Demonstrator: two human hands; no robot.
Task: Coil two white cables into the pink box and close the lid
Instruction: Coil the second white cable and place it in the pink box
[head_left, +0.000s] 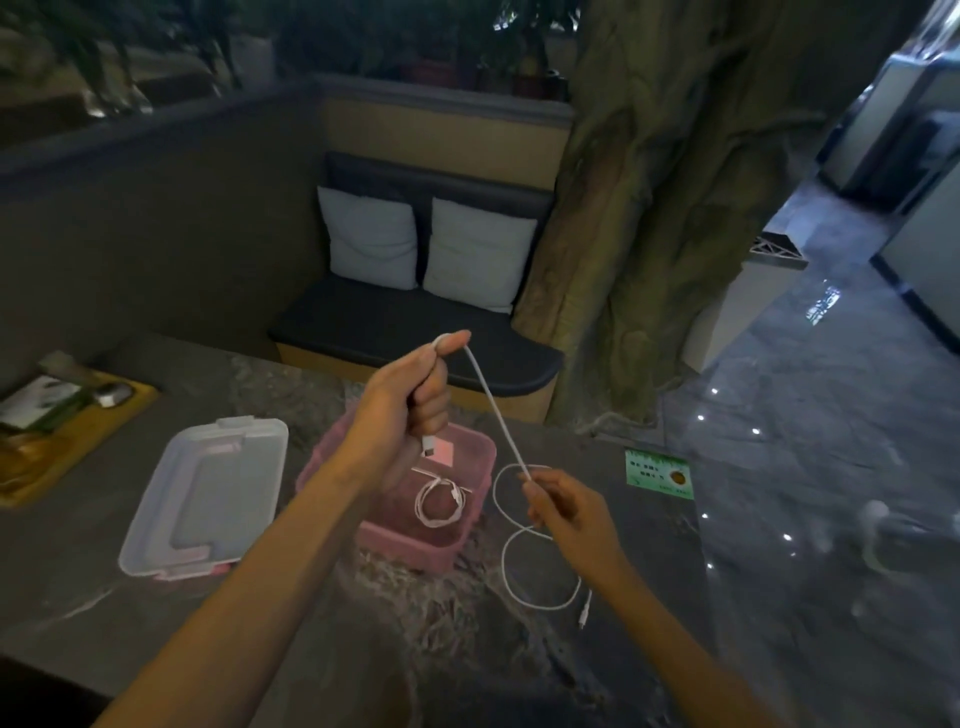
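While a yellow tray (78, 436) sits at the far left of the stone table (311, 649), the clear lid (208, 493) lies flat just beside the pink box (415, 540), off it. Inside the open box rests one coiled white cable (439, 503). Above the box, the left hand (410, 397) is fisted around one end of the second cable (498, 415), its plug poking out below the fingers and the cord looped over the thumb. That cord slants down to the right hand (563, 504), which pinches it between thumb and fingers; the rest lies in loose loops on the table, right of the box. Further right lies a green card (660, 474).
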